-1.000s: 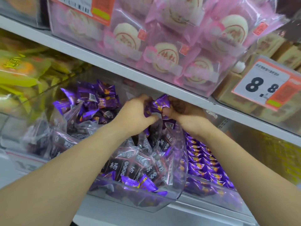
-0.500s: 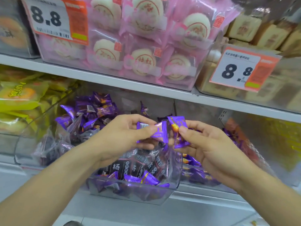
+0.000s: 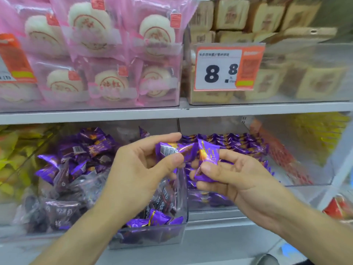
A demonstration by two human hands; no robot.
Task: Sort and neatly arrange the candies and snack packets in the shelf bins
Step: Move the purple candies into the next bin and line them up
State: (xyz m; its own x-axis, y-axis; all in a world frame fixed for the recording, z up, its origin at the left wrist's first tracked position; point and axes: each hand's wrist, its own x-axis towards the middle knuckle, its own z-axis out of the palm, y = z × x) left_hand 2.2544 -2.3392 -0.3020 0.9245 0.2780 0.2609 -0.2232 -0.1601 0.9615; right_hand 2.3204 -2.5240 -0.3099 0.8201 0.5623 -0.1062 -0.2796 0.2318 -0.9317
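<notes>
Two purple candies are held above the clear bin point(image 3: 177, 190): one point(image 3: 174, 150) is pinched by the left hand point(image 3: 137, 175), one point(image 3: 207, 156) by the right hand point(image 3: 235, 180). The bin's contents are partly hidden by both hands. An 8.8 price tag point(image 3: 228, 67) is hung above.

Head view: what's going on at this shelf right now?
A person stands at a shop shelf, holding purple candy packets in front of the lower bins. The left hand pinches one purple packet; the right hand grips another purple packet beside it. Below them, a clear bin holds purple candies mixed with dark packets, while the bin to its right holds purple candies in neat rows. Neither held packet is in a bin yet.
</notes>
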